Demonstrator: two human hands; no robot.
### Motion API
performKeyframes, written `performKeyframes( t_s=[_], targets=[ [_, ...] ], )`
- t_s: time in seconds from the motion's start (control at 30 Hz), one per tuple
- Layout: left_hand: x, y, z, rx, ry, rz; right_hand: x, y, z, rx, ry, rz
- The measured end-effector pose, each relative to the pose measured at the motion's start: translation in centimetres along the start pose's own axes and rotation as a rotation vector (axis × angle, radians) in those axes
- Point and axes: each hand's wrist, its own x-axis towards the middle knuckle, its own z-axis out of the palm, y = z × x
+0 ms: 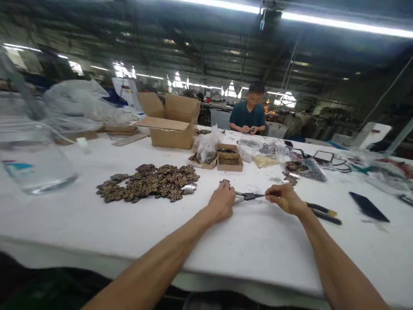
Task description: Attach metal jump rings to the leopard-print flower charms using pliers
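Observation:
My left hand (222,200) is closed around the handle end of long-nose pliers (249,196), whose jaws point to the right. A small brown-and-black patterned piece (225,182) shows just beyond its fingers. At the jaw tips, my right hand (284,197) is closed in a pinch; what it holds is hidden. Beside my right wrist lies a second tool with yellow-and-black handles (322,212). A heap of brown-and-black patterned pieces (155,183) spreads on the white table (155,232) to the left of my hands.
Beyond the hands stand a large open carton (171,135) and a small box of little brown parts (229,162). Plastic bags (248,148) lie behind them. A dark phone-like slab (368,206) rests at right. Across the table a person (248,114) handles something small.

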Motion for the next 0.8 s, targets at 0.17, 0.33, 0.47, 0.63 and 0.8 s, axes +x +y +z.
performKeyframes(
  t_s=[0.17, 0.33, 0.47, 0.63, 0.8],
  targets=[
    [0.0, -0.6, 0.3, -0.063, 0.036, 0.025, -0.1, 0.9, -0.2, -0.139, -0.059, 0.016],
    [-0.1, -1.1, 0.1, -0.135, 0.106, -0.022, -0.3, 2.4, -1.0, -0.128, -0.143, 0.062],
    [0.0, -1.0, -0.1, -0.197, 0.183, -0.069, -0.4, 3.1, -1.0, -0.061, -0.129, 0.111],
    [0.1, -0.8, 0.1, -0.220, 0.271, -0.076, 0.7, 3.0, 0.9, -0.108, -0.038, 0.062],
    [0.2, -1.0, 0.5, -0.223, 0.271, -0.103, 2.8, 5.1, 1.0, -0.403, 0.229, -0.042]
  ],
)
